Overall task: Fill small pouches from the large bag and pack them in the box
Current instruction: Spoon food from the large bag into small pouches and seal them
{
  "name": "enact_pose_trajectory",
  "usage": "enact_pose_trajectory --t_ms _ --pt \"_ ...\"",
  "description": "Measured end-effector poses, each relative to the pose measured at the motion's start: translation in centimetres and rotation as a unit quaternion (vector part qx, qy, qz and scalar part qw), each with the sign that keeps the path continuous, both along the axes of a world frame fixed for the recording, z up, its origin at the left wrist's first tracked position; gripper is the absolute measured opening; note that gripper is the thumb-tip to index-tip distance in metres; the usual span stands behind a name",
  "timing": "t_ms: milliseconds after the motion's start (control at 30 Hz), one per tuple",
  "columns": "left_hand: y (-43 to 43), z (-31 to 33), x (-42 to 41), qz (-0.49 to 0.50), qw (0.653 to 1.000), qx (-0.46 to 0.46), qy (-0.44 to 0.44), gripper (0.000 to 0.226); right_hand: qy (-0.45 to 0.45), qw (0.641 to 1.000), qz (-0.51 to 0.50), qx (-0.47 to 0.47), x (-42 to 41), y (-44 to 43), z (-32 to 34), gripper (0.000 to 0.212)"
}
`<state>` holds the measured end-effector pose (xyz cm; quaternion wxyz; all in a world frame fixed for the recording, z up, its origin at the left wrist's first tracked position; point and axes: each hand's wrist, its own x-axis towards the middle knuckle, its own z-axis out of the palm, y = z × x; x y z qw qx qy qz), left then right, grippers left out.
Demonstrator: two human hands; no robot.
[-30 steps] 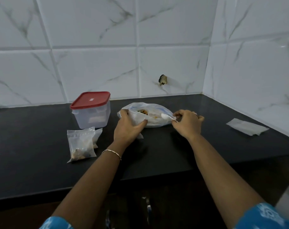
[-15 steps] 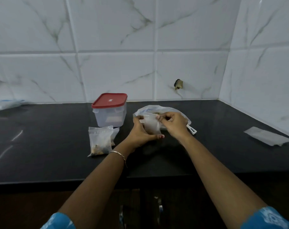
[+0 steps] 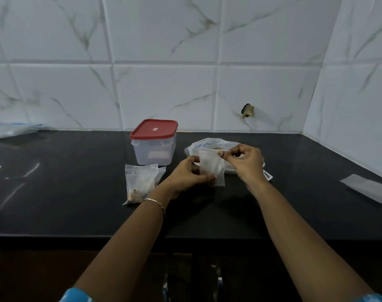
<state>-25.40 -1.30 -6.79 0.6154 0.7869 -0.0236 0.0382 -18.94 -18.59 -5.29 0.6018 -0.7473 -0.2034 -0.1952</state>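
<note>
I hold a small clear pouch (image 3: 212,168) upright above the black counter (image 3: 76,203). My left hand (image 3: 189,175) grips its lower left side and my right hand (image 3: 243,162) pinches its top right corner. Behind the pouch lies the large plastic bag (image 3: 205,143), open, mostly hidden by my hands. A white scoop (image 3: 267,175) pokes out from under my right hand. The clear plastic box with a red lid (image 3: 154,141) stands shut to the left. In front of the box lie filled small pouches (image 3: 140,184) with brownish contents.
A flat empty pouch (image 3: 366,188) lies at the far right of the counter. Crumpled plastic (image 3: 9,129) sits at the far left by the wall. Tiled walls close the back and right sides; the counter's front edge runs below my forearms.
My right hand put down the white scoop and joined my left hand on a small pouch, which both hands have lifted upright in front of the large bag. The camera shifted left.
</note>
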Motion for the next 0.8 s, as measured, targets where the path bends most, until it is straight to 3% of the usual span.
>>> enact_pose_trajectory --t_ms 100,167,333,467,600,733,800 --pt "-0.4 0.6 -0.3 0.037 0.994 -0.091 -0.04 0.033 -0.006 1.0 0.021 0.007 0.2 -0.1 -0.1 0.021" --pt "-0.5 0.9 -0.3 0.091 0.988 -0.093 -0.085 0.02 -0.011 0.999 0.033 0.007 0.0 -0.1 -0.2 0.022" --pt "-0.2 1.0 0.1 0.143 0.981 -0.032 -0.125 0.016 -0.016 0.998 0.054 0.024 -0.2 -0.1 -0.2 0.017" --pt "-0.1 1.0 0.5 0.168 0.977 -0.035 -0.128 0.016 0.01 0.996 0.092 0.008 -0.2 0.1 -0.4 0.012" --pt "-0.4 1.1 0.1 0.156 0.979 -0.043 -0.124 0.01 0.008 0.995 0.096 -0.018 -0.1 0.1 -0.7 0.023" --pt "-0.5 1.0 -0.1 0.119 0.983 -0.025 -0.139 0.014 0.0 0.994 0.106 -0.026 -0.5 0.4 -0.4 0.002" --pt "-0.5 1.0 -0.1 0.112 0.982 -0.02 -0.149 0.011 -0.006 0.993 0.115 -0.039 -0.8 0.6 -0.4 0.004"
